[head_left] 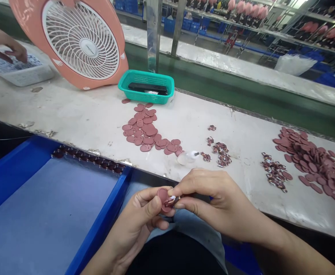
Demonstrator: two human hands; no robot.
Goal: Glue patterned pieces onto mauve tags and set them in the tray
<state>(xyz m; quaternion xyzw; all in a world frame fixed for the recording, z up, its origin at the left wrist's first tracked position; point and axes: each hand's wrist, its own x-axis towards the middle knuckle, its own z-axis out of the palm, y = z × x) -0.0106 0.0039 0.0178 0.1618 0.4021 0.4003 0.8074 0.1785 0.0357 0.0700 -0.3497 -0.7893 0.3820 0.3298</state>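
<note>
In front of the teal plastic basket (pixel 146 87) on the white workbench (pixel 78 109), a loose pile of maroon oval pieces (pixel 143 128) spreads toward a small white squeeze bottle (pixel 186 157). Right of the basket lie clusters of small printed pieces (pixel 220 154) and a second maroon pile (pixel 308 164). Well in front of the basket, the left hand (pixel 135 225) holds a maroon oval (pixel 162 195) while the right hand (pixel 216 202) pinches a small printed piece (pixel 171 201) against it. Left of the basket are a peach fan (pixel 81 40) and a co-worker's hand (pixel 11 46) over a white tub (pixel 18 70); a blue tray (pixel 52 191) sits nearer the person.
</note>
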